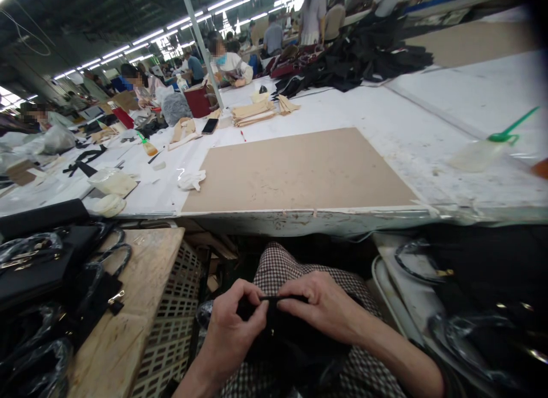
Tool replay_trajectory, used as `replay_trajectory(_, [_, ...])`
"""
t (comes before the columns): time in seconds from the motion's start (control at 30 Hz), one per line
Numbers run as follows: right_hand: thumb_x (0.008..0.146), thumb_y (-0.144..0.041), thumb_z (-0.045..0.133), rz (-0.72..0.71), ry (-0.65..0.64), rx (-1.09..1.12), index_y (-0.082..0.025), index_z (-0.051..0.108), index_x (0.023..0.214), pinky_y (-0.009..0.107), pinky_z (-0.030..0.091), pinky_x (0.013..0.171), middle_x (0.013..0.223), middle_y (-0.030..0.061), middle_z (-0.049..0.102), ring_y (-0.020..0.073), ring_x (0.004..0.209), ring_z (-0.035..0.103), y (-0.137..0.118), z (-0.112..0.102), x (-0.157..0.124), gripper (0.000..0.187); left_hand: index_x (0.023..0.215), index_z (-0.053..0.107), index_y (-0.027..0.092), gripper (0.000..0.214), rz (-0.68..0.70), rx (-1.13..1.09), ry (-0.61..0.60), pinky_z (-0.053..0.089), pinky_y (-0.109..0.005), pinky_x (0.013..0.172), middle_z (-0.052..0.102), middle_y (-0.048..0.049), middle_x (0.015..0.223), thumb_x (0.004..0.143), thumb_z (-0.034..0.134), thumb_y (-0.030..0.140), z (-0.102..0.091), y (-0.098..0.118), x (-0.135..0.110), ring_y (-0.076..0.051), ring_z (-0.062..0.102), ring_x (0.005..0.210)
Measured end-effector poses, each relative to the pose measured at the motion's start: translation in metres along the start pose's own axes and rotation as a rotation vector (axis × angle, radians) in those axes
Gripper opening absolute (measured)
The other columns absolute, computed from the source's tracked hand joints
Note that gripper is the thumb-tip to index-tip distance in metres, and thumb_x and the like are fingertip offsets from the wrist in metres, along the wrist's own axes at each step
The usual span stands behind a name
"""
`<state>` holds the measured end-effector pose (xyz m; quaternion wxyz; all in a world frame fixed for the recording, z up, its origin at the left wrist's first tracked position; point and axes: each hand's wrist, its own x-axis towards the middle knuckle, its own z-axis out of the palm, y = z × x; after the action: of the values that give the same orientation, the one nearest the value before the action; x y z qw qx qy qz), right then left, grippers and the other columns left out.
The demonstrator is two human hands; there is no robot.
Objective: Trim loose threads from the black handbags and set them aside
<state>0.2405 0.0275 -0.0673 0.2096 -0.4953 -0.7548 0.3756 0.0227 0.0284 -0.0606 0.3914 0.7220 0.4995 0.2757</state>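
1. Currently, the left hand [233,321] is pinching the upper edge of a black piece [295,335] between thumb and curled forefinger.
2. The right hand [325,304] is pinching the same edge just beside it, thumb below and fingers above; the two hands' fingertips are almost meeting.
3. The piece is lying in the person's lap, over checked cloth [278,264], in front of the table [329,109]. A tiny bright spot is showing near the left thumb; the piece's lower part is blurring into darkness.
4. To the left, black bags [55,266] are lying on a board [148,261] with a slotted crate [171,315] standing at its edge.
5. To the right, more black bags [492,278] are resting near the right forearm.
6. On the table, a brown sheet [299,169] is lying flat, a plastic wad [192,180] touching its left edge.
7. Beyond, tan strips [252,112] are lying near a phone [210,126].
8. Farther back, a masked co-worker [233,67] is leaning over the tabletop.
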Motion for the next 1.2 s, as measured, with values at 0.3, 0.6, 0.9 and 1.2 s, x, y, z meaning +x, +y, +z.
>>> replay_trajectory(0.3, [0.096,-0.040,0.056,-0.029,-0.033,-0.045,-0.030,0.075,0.093,0.023,0.037,0.061,0.078,-0.0033,0.075,0.0162,0.071,0.068,0.002,-0.003,-0.001,0.021,0.101,0.065,0.023,0.015,0.018,0.031,-0.196,0.049,-0.022,0.078,0.069,0.0008,0.091,0.087,0.060,0.019,-0.009,0.005,0.007,-0.013,0.065,0.084])
replay_trajectory(0.6, [0.086,-0.027,0.060,-0.025,0.068,-0.158,-0.025,0.070,0.081,0.026,0.035,0.063,0.073,-0.0019,0.073,0.0169,0.070,0.066,-0.009,0.010,0.000,0.012,0.089,0.070,0.019,0.016,0.189,0.263,-0.150,0.044,-0.024,0.066,0.063,-0.0015,0.077,0.088,0.054,0.015,-0.003,0.009,0.006,-0.014,0.060,0.072])
replay_trajectory(0.9, [0.083,-0.027,0.057,0.072,-0.010,0.015,-0.028,0.076,0.083,0.023,0.032,0.057,0.067,-0.0042,0.070,0.0130,0.061,0.060,-0.008,0.002,0.000,0.019,0.102,0.076,0.024,0.027,0.012,0.152,-0.321,0.043,-0.022,0.069,0.070,-0.0002,0.083,0.089,0.053,0.017,-0.019,0.008,0.010,-0.013,0.062,0.076])
replay_trajectory(1.2, [0.080,-0.023,0.051,0.176,-0.148,0.237,-0.019,0.077,0.083,0.021,0.036,0.052,0.068,-0.0010,0.068,0.0152,0.063,0.059,0.016,-0.023,-0.009,0.027,0.117,0.072,0.022,0.034,-0.252,-0.015,-0.475,0.043,-0.022,0.073,0.074,-0.0005,0.094,0.092,0.050,0.023,-0.043,0.005,0.018,-0.016,0.063,0.085])
